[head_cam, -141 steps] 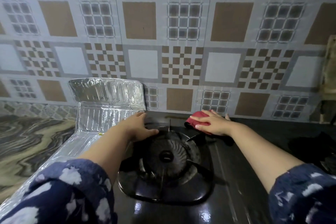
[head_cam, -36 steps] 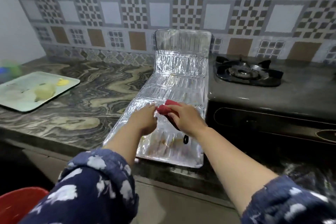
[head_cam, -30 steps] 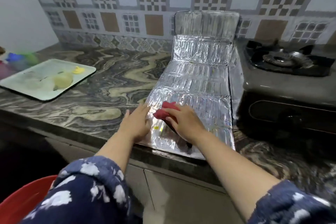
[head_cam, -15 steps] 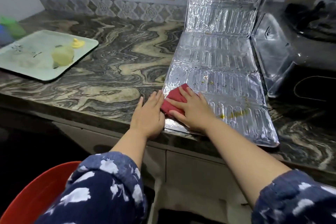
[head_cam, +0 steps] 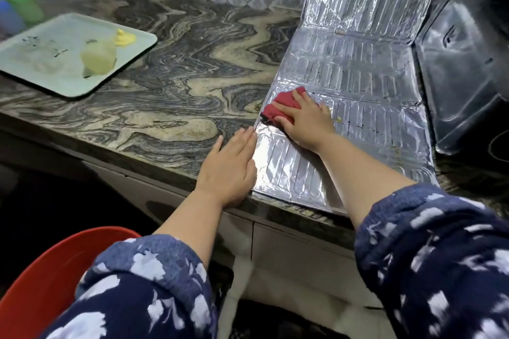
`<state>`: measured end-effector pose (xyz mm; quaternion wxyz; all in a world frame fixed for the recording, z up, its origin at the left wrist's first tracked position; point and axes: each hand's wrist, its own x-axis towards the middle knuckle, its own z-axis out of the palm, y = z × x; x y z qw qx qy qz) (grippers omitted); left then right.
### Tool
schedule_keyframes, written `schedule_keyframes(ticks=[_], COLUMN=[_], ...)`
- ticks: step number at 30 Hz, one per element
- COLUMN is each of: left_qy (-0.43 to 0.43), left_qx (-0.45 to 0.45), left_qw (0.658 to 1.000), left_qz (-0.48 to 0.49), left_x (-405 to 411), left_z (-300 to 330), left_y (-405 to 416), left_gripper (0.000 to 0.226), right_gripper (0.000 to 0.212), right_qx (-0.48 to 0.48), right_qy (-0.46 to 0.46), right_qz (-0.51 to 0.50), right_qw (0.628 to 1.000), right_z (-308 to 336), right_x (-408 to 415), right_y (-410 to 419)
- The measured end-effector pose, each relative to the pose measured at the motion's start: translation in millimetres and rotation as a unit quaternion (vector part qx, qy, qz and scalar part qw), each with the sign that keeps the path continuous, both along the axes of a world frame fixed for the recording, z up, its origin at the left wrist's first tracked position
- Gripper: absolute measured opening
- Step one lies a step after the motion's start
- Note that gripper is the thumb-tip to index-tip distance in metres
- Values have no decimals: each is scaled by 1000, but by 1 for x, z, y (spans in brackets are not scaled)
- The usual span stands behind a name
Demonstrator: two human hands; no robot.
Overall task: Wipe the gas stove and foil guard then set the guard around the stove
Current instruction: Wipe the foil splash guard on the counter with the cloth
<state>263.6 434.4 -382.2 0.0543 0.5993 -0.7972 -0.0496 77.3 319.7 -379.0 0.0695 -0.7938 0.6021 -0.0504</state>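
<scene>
The silver foil guard (head_cam: 347, 63) lies unfolded flat on the marble counter, its far panel leaning up against the tiled wall. My right hand (head_cam: 305, 118) presses a red cloth (head_cam: 281, 104) onto the guard near its left edge. Beside that edge, at the counter's front, my left hand (head_cam: 231, 165) rests flat with fingers together, touching the foil. A few yellowish stains show on the foil just right of my right hand. Only the dark side of the gas stove (head_cam: 495, 129) shows at the right border, with another foil panel (head_cam: 457, 69) leaning against it.
A pale green tray (head_cam: 41, 63) with a yellowish lump and a yellow smear sits at the back left of the counter (head_cam: 170, 85). Blurred green and blue objects (head_cam: 19, 11) stand behind it. A red tub (head_cam: 41, 283) is below the counter at lower left.
The view moved from the stove to the foil guard on the counter. My right hand with the cloth slid farther up the foil, away from my left hand, which stays at the edge.
</scene>
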Motion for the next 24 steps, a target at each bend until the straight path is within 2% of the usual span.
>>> schedule_keyframes(ticks=[5,9,12,14,17,19,22,24], left_qy=[-9,-10,-8,-11,-42,-65,-35,-7], left_qx=[2,7,29,57,97,83,36,59], left_qw=[1000,1000,999,998,991,986,988,991], left_qz=[6,18,19,31,84,126,143,119], left_x=[1,0,-3,-6,-19,-37,-67,-83], left_z=[-2,-1,2,8,20,27,31,28], left_y=[-1,-2,-2,-2,-4,-3,-2,-2], left_gripper=[72,76,75,71,64,63,60,57], right_gripper=[43,36,35,35,36,36,34,41], right_qx=[-18,-91,-61,-54,-61,-53,-65,-48], right_qy=[-24,-24,-53,-79,-79,-77,-50,-36], right_qz=[-4,28,26,35,102,127,128,95], right_qw=[1000,995,996,995,990,988,988,994], right_z=[4,9,22,33,44,44,29,18], right_x=[-6,-15,-20,-22,-24,-30,-47,-61], right_y=[-25,-39,-44,-28,21,57,96,114])
